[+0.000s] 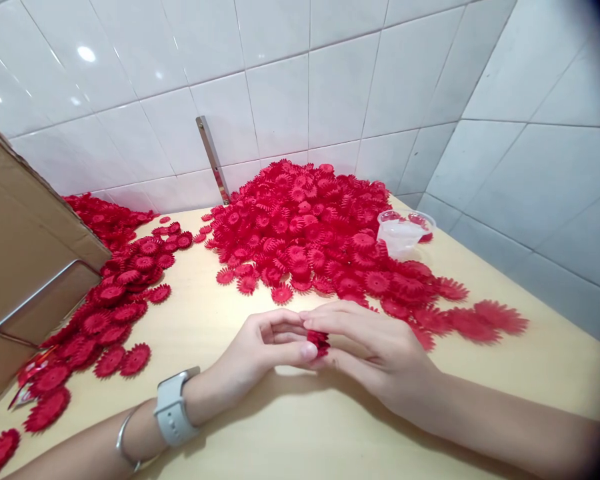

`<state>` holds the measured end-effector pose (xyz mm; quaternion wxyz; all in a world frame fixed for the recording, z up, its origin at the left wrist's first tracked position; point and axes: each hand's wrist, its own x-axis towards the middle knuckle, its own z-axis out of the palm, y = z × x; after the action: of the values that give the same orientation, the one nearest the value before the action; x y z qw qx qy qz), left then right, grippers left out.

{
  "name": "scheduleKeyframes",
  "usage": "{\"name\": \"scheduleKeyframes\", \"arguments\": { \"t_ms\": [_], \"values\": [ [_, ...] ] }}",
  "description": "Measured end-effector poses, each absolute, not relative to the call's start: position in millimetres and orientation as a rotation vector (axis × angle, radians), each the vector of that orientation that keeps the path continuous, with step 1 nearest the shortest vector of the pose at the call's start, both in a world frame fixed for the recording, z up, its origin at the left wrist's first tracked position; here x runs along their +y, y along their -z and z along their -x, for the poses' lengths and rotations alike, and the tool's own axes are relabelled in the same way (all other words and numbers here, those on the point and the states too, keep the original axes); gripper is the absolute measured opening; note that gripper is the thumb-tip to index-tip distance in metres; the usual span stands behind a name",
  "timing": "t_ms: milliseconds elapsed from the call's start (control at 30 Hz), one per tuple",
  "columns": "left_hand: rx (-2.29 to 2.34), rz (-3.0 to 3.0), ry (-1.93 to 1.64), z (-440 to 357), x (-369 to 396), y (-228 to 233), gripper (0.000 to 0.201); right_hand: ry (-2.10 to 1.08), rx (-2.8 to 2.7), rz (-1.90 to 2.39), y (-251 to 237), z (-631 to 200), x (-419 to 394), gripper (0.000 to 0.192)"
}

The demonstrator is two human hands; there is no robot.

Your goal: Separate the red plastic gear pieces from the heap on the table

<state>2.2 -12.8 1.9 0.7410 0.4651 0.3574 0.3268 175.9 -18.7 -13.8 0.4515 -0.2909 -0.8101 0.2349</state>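
Note:
Between my two hands, above the front middle of the table, is a small red fringed disc (318, 341), mostly covered by fingers. My left hand (270, 343) pinches it with the thumb across its near side. From the other side my right hand (380, 350) closes on it too, fingertips meeting those of the left. Just beyond the hands rises a large heap of red fringed discs (300, 227), round and flat with toothed edges. Its right end trails toward my right forearm.
A clear plastic tub (403, 233) stands at the heap's right. More red discs (113, 293) spread along the left, beside a cardboard box (35, 267) with a bent metal wire (40, 297). A metal strip (213, 160) leans on the tiled wall (280, 100) behind the table (190, 320).

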Motion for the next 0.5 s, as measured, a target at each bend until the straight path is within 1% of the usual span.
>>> {"name": "scheduleKeyframes", "arguments": {
  "t_ms": [133,267,300,400,433,500],
  "values": [
    [0.804,-1.025,-0.681,-2,-13,-3,0.022,-0.669,-1.980,0.722,9,-177,-20,0.020],
    [0.792,-1.036,-0.693,-3,-13,-3,0.024,-0.646,-2.018,0.748,10,-176,-20,0.019],
    [0.792,-1.042,-0.708,-3,-13,-3,0.026,-0.622,-2.039,0.762,11,-175,-19,0.024],
    [0.836,-1.077,-0.784,-4,-13,-4,0.029,-0.523,-2.095,0.781,16,-174,-18,0.054],
    [0.861,-1.086,-0.811,-3,-13,-5,0.028,-0.492,-2.099,0.792,17,-174,-17,0.058],
    [0.909,-1.094,-0.844,-3,-13,-6,0.024,-0.459,-2.092,0.827,19,-174,-17,0.058]
  ]
}}
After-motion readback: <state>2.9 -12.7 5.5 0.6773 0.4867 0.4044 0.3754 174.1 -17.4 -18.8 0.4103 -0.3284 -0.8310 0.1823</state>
